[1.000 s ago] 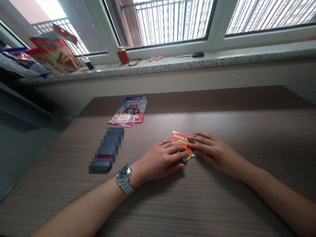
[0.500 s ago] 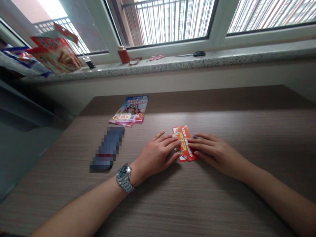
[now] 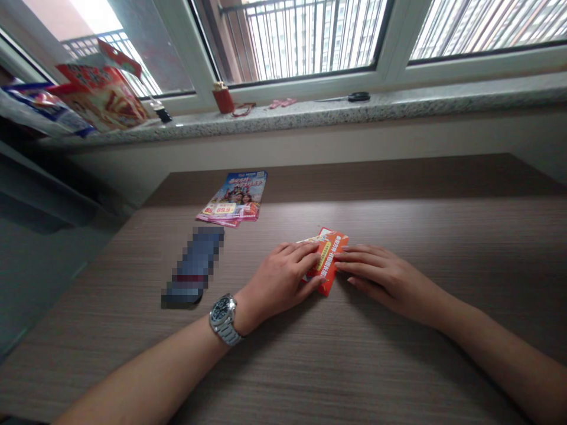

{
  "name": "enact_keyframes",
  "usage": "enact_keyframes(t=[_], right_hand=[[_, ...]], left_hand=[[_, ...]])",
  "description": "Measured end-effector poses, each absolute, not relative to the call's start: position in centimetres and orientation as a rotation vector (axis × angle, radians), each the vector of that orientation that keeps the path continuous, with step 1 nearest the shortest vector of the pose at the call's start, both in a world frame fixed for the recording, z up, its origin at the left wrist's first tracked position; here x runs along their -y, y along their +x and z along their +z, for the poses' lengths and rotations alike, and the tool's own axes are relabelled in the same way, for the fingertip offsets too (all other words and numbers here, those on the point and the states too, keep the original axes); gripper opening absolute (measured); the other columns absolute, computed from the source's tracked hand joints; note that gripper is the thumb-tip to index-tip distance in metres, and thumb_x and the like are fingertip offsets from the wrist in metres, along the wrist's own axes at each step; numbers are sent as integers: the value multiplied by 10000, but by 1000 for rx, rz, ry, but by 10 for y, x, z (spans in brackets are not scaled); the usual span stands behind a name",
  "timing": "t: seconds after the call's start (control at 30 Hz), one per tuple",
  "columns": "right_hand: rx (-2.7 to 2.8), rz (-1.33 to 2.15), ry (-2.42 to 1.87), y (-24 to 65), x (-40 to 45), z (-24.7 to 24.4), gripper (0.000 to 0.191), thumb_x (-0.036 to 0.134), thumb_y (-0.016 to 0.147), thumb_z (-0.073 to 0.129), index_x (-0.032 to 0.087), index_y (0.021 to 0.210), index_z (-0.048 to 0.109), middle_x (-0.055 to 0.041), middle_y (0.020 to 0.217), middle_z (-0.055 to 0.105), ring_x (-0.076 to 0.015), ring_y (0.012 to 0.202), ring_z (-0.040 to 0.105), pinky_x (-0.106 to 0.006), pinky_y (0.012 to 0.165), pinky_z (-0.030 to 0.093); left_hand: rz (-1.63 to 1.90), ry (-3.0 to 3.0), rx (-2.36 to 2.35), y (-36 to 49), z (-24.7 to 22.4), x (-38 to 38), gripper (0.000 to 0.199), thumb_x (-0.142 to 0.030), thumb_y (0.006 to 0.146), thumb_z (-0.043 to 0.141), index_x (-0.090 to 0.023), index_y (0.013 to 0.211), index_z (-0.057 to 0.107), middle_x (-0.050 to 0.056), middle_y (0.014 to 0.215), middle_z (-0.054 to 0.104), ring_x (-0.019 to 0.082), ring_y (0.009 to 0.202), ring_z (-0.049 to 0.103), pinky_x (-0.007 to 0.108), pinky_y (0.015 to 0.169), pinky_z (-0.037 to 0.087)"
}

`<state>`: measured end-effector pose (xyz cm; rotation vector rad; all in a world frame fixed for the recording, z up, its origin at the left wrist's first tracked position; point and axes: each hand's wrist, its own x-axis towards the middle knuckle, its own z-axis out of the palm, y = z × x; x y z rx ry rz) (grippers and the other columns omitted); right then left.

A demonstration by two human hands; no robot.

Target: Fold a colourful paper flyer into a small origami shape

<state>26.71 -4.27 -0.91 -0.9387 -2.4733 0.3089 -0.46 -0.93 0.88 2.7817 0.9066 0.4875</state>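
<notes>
A few small orange leaflets [image 3: 339, 243] with white Chinese print and a yellow label lie fanned on the table between my hands. My left hand [image 3: 292, 271], with a metal watch [image 3: 224, 316] on its wrist, rests from the left with its fingertips on them. Its thumb is apart, near their lower end. From the right, my right hand [image 3: 381, 271] reaches in with stretched fingers, their tips at the leaflets' right edge. Both hands are open, palms down. Parts of the leaflets are hidden under my left fingers.
A stack of colourful flyers [image 3: 239, 198] lies at the back left of the brown table [image 3: 425, 195]. In front of it is a dark, pixelated object [image 3: 195, 265]. On the windowsill are scissors [image 3: 358, 97], a red container [image 3: 223, 99] and a red food bag [image 3: 106, 94].
The orange leaflets have turned so their upper ends now lean right, and they are more fanned, with one jutting to the left. My hands have shifted only slightly.
</notes>
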Motion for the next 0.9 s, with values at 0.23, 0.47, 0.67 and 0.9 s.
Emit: enact_keyframes(t=[0.23, 0.47, 0.67, 0.9], right_hand=[[2361, 269, -1002, 269, 40, -13, 371, 197, 1010, 538, 233, 1371, 617, -107, 1372, 671, -254, 1311, 589, -467, 1069, 515], [2406, 319, -989, 269, 41, -15, 382, 190, 1011, 529, 245, 1379, 615, -85, 1419, 645, -254, 1353, 561, -462, 1107, 500], [2433, 277, -1020, 270, 42, -16, 333, 211, 1009, 542, 254, 1315, 666, -80, 1387, 668, -271, 1296, 608, -483, 1072, 526], [2428, 230, -998, 268, 41, -14, 297, 210, 1001, 557, 241, 1261, 696, -99, 1337, 690, -285, 1267, 615, -486, 1031, 549]], left_hand=[[463, 2752, -807, -5, 6, 10, 325, -395, 1000, 579, -188, 1251, 595, 106, 1437, 578, 252, 1348, 538, 465, 1203, 365], [413, 2741, -738, -6, 4, 8, 360, -383, 987, 599, -191, 1288, 550, 104, 1480, 546, 241, 1398, 496, 469, 1269, 261], [491, 2802, -834, -5, 4, 10, 361, -383, 955, 637, -206, 1268, 603, 110, 1439, 568, 285, 1353, 516, 487, 1172, 386], [522, 2807, -884, -5, 6, 10, 302, -342, 983, 605, -219, 1257, 633, 75, 1323, 633, 253, 1197, 603, 429, 1052, 488]])
